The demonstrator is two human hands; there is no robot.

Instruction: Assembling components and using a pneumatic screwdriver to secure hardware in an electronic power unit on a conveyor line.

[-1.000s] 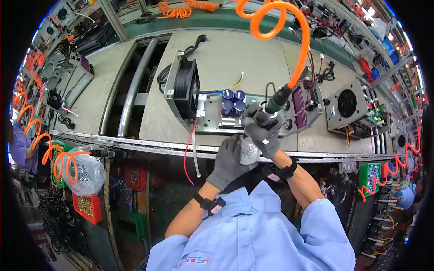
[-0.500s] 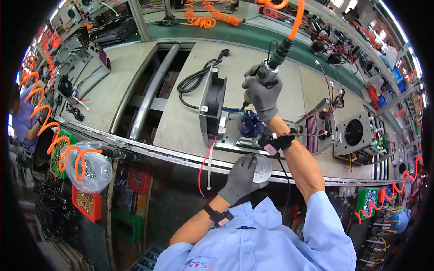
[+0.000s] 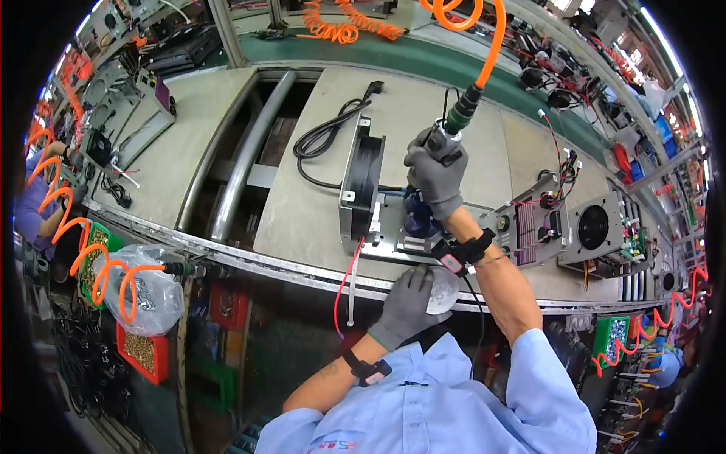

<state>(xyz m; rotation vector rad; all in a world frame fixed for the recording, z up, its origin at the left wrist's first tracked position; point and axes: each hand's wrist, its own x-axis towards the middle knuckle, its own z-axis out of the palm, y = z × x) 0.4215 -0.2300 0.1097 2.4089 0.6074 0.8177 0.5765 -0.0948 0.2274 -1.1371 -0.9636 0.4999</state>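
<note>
Right hand (image 3: 436, 175) raised gripping screwdriver (image 3: 451, 130), left hand (image 3: 408, 304) lowered

The right hand (image 3: 436, 175) covered the pneumatic screwdriver's (image 3: 452, 129) tip and the blue capacitors (image 3: 417, 219) beneath; the left hand (image 3: 408, 303) hid most of a pale round object (image 3: 442, 290); the orange hose (image 3: 484, 41) ran past the top edge

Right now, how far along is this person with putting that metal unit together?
Already mounted: the black fan stands on the metal chassis. In hand: the right hand holds the air screwdriver upright over the blue capacitors; the left hand rests at the bench edge. The red wire hangs loose.
</note>
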